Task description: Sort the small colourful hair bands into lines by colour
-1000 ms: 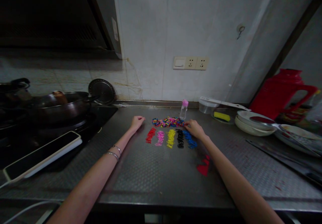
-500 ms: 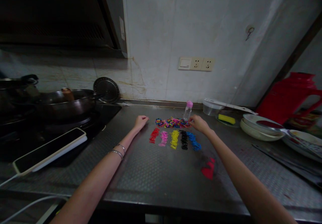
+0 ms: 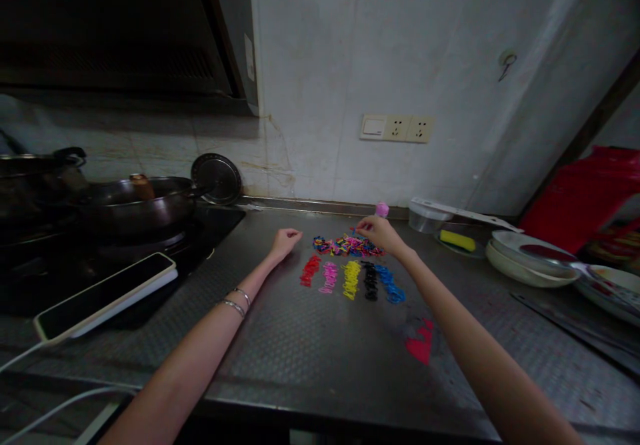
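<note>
Counter [image 3: 300, 358]: dimpled steel, bearing the mixed heap [image 3: 345, 245] of small coloured bands, the landmark for every line below.
Phone [image 3: 105, 295]: well to the near left of the heap, flat, dark screen up.
Red scrap [image 3: 420, 348]: nearer than the heap and to its right, flat on the steel, just beside the right forearm.
Bracelets [image 3: 235, 303]: two thin silver ones on the left wrist, near and left of the heap.
Sorted rows [image 3: 351, 279]: just on the near side of the heap, five short strips side by side; from the left red, pink, yellow, black, blue.
Left hand [image 3: 285, 240]: just left of the heap, resting on the steel, fingers curled loosely inward, clear of the bands.
Right hand [image 3: 380, 231]: over the heap's far right edge, fingertips drawn together in a pinch pointing left; too small to tell whether a band sits between them.
Bottle [image 3: 382, 209]: just behind the heap's right end, mostly hidden by the right hand, only the pink cap showing.
Clear tub [image 3: 425, 217]: right of the heap and a little farther back.
Yellow sponge [image 3: 459, 240]: right of the heap, beyond the tub.
Bowls [image 3: 530, 261]: stacked, well to the right of the heap.
Wok [image 3: 135, 205]: well to the left of the heap, on the dark hob.
Round lid [image 3: 217, 178]: left of and behind the heap, leaning on the wall.
Socket plate [image 3: 397, 127]: on the wall above and behind the heap.
</note>
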A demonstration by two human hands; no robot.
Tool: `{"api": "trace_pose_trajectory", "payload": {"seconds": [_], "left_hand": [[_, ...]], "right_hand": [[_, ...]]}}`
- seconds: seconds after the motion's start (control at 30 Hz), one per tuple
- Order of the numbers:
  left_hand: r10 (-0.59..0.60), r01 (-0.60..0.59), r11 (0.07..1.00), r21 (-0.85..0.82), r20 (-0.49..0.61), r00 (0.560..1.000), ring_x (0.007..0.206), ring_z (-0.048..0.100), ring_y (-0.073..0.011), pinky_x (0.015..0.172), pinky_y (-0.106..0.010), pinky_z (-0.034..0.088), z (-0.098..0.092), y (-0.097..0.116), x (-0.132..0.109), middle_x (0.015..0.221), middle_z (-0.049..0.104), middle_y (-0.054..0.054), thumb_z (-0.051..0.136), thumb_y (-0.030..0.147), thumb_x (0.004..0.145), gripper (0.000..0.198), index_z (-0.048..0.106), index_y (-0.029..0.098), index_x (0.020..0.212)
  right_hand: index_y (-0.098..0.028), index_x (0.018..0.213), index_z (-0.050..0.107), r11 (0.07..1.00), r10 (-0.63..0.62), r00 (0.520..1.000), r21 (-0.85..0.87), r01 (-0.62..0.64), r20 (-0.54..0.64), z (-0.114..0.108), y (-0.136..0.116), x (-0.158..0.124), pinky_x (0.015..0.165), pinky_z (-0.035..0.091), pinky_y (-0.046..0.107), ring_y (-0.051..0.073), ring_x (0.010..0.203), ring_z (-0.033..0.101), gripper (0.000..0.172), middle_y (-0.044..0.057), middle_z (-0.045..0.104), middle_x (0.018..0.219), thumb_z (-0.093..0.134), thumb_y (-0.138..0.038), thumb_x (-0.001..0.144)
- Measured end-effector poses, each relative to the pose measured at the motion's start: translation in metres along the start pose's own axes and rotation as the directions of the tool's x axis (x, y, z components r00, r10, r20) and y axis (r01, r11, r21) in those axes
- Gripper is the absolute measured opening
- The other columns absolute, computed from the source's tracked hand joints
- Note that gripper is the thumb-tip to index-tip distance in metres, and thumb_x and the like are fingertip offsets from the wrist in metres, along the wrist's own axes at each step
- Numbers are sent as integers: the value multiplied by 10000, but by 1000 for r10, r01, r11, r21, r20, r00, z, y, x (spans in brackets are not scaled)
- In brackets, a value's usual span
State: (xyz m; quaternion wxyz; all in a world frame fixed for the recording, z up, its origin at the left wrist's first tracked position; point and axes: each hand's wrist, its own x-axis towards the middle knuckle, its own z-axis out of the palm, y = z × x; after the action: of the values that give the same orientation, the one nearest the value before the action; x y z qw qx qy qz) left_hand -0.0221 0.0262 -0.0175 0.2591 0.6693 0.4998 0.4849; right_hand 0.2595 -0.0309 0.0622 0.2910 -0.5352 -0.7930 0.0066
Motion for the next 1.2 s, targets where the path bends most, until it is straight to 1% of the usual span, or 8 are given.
{"api": "trace_pose_trajectory", "payload": {"seconds": [0.1, 0.2, 0.37, 0.53, 0.77, 0.93, 1.07, 1.2], "left_hand": [[47, -43, 999, -29, 139, 989, 636, 546, -137, 583, -227, 387, 4, 25, -6, 726, 664, -74, 586, 382, 679, 348, 683, 83, 829], [65, -25, 993, -115, 352, 934, 580, 518, -117, 514, -208, 354, 12, 53, -16, 702, 653, -61, 639, 397, 641, 436, 659, 84, 943], [4, 107, 964, -244, 414, 910, 466, 419, -62, 433, -185, 270, 20, 74, -30, 613, 603, -28, 648, 412, 641, 485, 633, 82, 996], [-47, 185, 942, -282, 434, 900, 394, 297, -29, 391, -193, 168, 12, 75, -31, 479, 477, 31, 648, 423, 635, 449, 655, 79, 922], [-90, 214, 946, -243, 436, 895, 388, 270, -30, 395, -200, 160, 9, 69, -29, 456, 420, 45, 623, 445, 640, 446, 655, 88, 907], [-78, 171, 966, -195, 412, 908, 395, 291, -42, 401, -202, 178, 4, 65, -25, 459, 446, 38, 620, 437, 634, 411, 670, 95, 856], [-66, 89, 995, -43, 380, 923, 433, 357, -62, 429, -202, 238, 1, 54, -19, 498, 531, 0, 613, 377, 627, 352, 689, 80, 801], [-23, -25, 994, 105, 435, 900, 491, 447, -94, 484, -216, 321, 3, 38, -16, 590, 619, -35, 582, 288, 621, 276, 706, 89, 767]], "right_hand": [[-154, 763, 658, 993, -70, 996, 89, 74, -50, 9, -16, 3, 684, 419, 239, 142, 722, 567, 150, 49, 651, 788, 545, -250, 743], [-157, 775, 657, 982, -104, 992, 150, 114, -76, 16, -33, 5, 696, 423, 243, 138, 727, 566, 145, 47, 644, 786, 552, -252, 742], [-167, 784, 656, 969, -146, 986, 189, 158, -76, 22, -55, 5, 687, 415, 236, 132, 729, 562, 122, 35, 639, 773, 561, -229, 738], [-175, 787, 655, 972, -159, 986, 166, 166, -57, 25, -60, 3, 706, 403, 242, 137, 768, 549, 129, 34, 630, 803, 565, -254, 738], [-177, 781, 655, 977, -148, 989, 153, 150, -28, 34, -51, 1, 688, 403, 239, 137, 749, 542, 139, 39, 627, 795, 562, -273, 745], [-183, 795, 657, 986, -102, 995, 128, 103, -8, 37, -39, -4, 672, 404, 228, 136, 743, 548, 145, 40, 632, 801, 557, -277, 749], [-173, 798, 660, 994, -34, 999, 108, 33, 4, 37, -21, -7, 663, 404, 222, 138, 747, 553, 141, 46, 638, 809, 555, -250, 744], [-169, 804, 667, 995, 13, 1000, 100, -15, 23, 36, -4, -10, 649, 403, 215, 137, 734, 563, 156, 51, 651, 813, 553, -258, 745]]}}
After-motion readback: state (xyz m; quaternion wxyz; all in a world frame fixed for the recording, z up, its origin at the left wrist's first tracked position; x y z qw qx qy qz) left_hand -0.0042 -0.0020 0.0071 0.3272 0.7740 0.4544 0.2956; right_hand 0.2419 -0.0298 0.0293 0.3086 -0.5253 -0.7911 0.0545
